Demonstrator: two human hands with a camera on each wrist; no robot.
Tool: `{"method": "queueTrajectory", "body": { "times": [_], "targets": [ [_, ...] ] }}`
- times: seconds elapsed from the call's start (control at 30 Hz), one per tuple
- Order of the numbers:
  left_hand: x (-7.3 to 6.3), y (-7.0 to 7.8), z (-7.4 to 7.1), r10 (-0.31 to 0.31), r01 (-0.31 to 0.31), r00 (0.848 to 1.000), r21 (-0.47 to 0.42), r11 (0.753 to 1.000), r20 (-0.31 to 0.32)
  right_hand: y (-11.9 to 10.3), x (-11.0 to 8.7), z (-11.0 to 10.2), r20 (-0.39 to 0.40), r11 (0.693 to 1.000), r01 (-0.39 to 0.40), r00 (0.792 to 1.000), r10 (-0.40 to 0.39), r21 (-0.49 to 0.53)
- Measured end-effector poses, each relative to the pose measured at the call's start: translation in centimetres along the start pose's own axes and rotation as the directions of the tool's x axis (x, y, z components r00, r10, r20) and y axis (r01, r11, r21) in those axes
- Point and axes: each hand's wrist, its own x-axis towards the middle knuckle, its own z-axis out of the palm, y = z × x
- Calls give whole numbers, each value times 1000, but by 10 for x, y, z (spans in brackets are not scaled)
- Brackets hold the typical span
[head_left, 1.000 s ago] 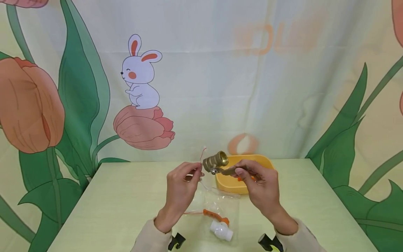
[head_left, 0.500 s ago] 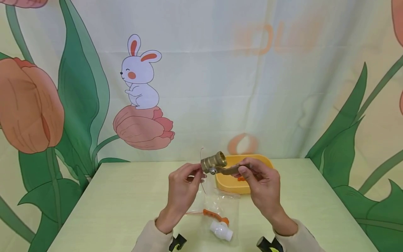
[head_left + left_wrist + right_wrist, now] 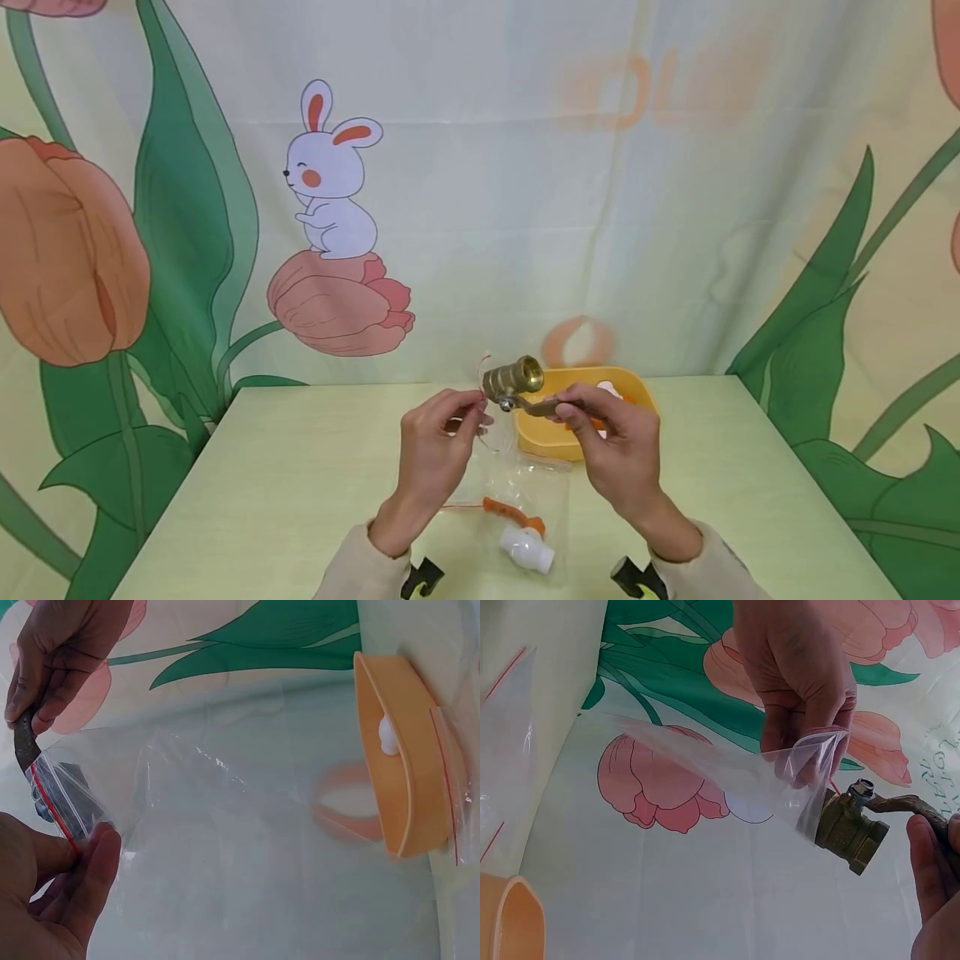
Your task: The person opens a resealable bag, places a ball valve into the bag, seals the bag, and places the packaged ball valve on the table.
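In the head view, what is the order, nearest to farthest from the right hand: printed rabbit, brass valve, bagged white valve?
1. Brass valve: handle gripped by the right hand.
2. White valve: lower left, bagged on the table.
3. Printed rabbit: upper left, on the backdrop.

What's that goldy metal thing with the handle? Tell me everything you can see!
It's a brass-coloured, metal-looking valve: a short ridged tube, a shiny nut and a bent, duller handle. One round, open end shows. The right hand holds it by that handle, tilted in the air. Its other end is by the mouth of a clear bag; I can't tell how far in.
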Motion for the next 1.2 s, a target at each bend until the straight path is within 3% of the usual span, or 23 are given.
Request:
{"method": "queueTrajectory", "body": {
  "times": [0.13,0.5,0.83,1.0,1.2],
  "targets": [
    [-1,-1,-2,3,-3,1000,29,1000,1,3,0,2,30,996,64,998,-62,-63],
    [-3,-2,-4,9,-8,1000,75,997,-12,6,-3,4,82,969,153,987,-140,-195],
    [-1,0,-4,58,-57,998,133,989,2,13,-6,5,179,945,206,970,-164,-253],
    [0,-1,-6,83,-83,997,156,984,7,14,-7,3,272,932,232,950,-156,-278],
    [0,-3,-7,106,-105,994,183,978,2,16,-5,-1,415,920,275,899,-143,-278]
  ]
}}
